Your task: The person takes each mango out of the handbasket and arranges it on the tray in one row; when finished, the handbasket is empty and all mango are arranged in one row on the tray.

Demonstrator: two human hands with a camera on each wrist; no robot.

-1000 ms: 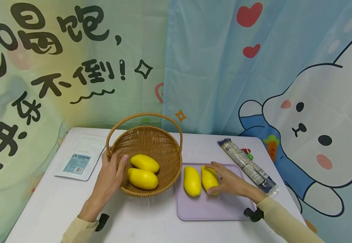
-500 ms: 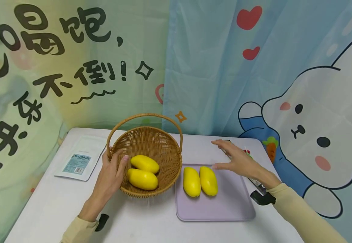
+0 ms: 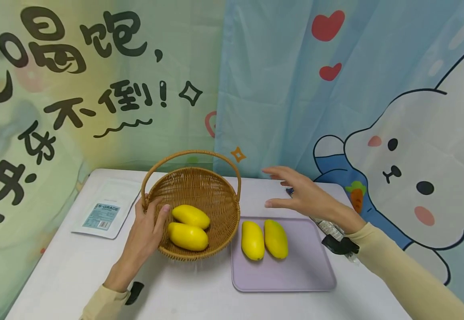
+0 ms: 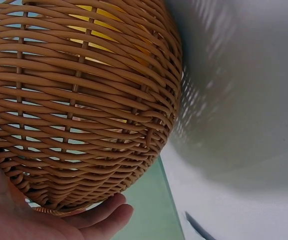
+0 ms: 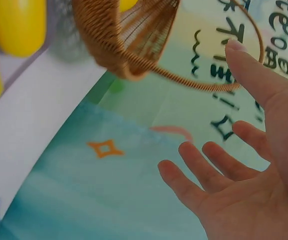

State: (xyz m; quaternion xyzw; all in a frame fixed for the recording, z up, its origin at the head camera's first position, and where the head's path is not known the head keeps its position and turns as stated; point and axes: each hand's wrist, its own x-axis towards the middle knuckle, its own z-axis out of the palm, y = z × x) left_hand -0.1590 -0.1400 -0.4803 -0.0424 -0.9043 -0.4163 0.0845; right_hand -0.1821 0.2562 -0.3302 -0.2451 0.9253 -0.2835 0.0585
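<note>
My left hand [image 3: 146, 231] grips the left rim of a brown wicker basket [image 3: 216, 186], thumb inside and the other fingers round the outside. The basket tilts toward me with its arched handle up. Inside lie two yellow mangoes, an upper mango [image 3: 191, 216] and a lower mango [image 3: 188, 236]. Two more lie side by side on the lilac tray [image 3: 288, 278]: a left mango [image 3: 253, 240] and a right mango [image 3: 276, 239]. Holding nothing, my right hand [image 3: 306, 195] hovers beyond the tray's back edge, fingers spread and pointing toward the basket [image 5: 104, 35].
A white coffee pouch [image 3: 106, 209] lies at the table's left. Right of the tray, a long clear-and-blue packet [image 3: 330, 229] is partly hidden under my right arm. Behind the white table [image 3: 192, 293] hangs a printed curtain [image 3: 264, 89].
My right hand has left the right mango on the tray, rising away toward the back, then leftward toward the basket. My left hand and the basket stay in place.
</note>
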